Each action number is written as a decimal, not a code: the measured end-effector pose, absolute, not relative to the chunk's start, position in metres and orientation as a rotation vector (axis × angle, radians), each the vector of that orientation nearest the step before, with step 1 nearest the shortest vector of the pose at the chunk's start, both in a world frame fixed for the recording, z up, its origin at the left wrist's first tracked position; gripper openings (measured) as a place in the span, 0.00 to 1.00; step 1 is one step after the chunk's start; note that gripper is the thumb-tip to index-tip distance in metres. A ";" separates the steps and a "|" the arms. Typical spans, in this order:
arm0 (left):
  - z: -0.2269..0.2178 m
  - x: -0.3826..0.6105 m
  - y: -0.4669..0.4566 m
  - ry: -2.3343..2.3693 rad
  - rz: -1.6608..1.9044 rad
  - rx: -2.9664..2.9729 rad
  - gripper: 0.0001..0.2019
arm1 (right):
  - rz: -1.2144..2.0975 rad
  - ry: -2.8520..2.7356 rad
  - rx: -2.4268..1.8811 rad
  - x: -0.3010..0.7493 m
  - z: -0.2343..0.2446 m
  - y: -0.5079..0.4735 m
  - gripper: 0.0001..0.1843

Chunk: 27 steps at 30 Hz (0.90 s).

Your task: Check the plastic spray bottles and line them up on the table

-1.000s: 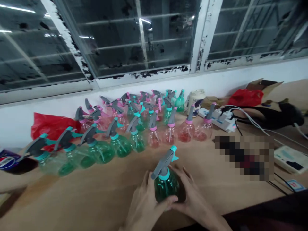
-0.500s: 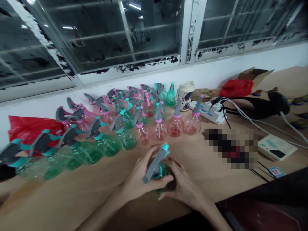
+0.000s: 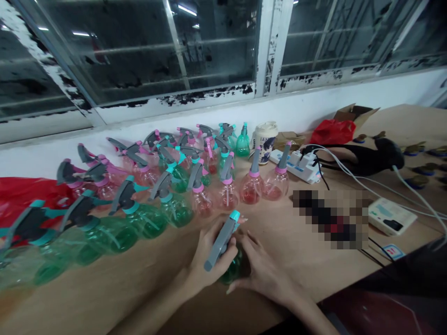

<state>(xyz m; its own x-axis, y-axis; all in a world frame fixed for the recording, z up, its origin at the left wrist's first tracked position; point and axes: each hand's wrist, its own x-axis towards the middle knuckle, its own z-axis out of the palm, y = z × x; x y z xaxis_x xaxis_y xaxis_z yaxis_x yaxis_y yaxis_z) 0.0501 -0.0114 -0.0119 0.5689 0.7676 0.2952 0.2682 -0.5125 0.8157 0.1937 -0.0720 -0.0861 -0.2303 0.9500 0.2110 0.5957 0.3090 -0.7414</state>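
A green spray bottle [image 3: 233,271] with a grey and teal trigger head [image 3: 220,243] stands on the table near its front edge, between my hands. My left hand [image 3: 209,253] is wrapped round the neck just under the head. Against the bottle's right side, my right hand [image 3: 261,265] curves its fingers and thumb round the body. Much of the bottle is hidden by my hands. Beyond it, a front row of spray bottles holds a green one [image 3: 178,210] with a teal collar and a pink one [image 3: 228,193] with a pink collar.
Several more spray bottles reach back to the wall. A paper cup [image 3: 265,142] stands behind them, near a white power strip [image 3: 296,165] with cables. To the right lie a white box-shaped device [image 3: 391,215] and a black strap-like object [image 3: 370,156]. Red plastic bags [image 3: 331,131] sit at both sides.
My left hand's fingers have closed in round the bottle's neck below the trigger head. My right hand stays at the body. The view has shifted slightly to the right.
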 end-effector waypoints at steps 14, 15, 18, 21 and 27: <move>-0.013 0.051 0.000 0.732 0.950 2.174 0.18 | 0.696 -2.054 -1.284 0.201 -0.090 -0.059 0.56; -0.013 0.050 0.001 0.740 0.961 2.178 0.18 | 0.674 -2.097 -1.278 0.204 -0.089 -0.057 0.57; -0.012 0.046 0.007 0.777 0.986 2.182 0.15 | 0.616 -2.212 -1.306 0.221 -0.087 -0.051 0.56; -0.012 0.041 0.014 0.809 0.981 2.167 0.12 | 0.538 -2.193 -1.374 0.242 -0.088 -0.048 0.46; -0.012 0.037 0.022 0.803 0.966 2.176 0.08 | 0.343 -2.038 -1.394 0.254 -0.110 -0.048 0.25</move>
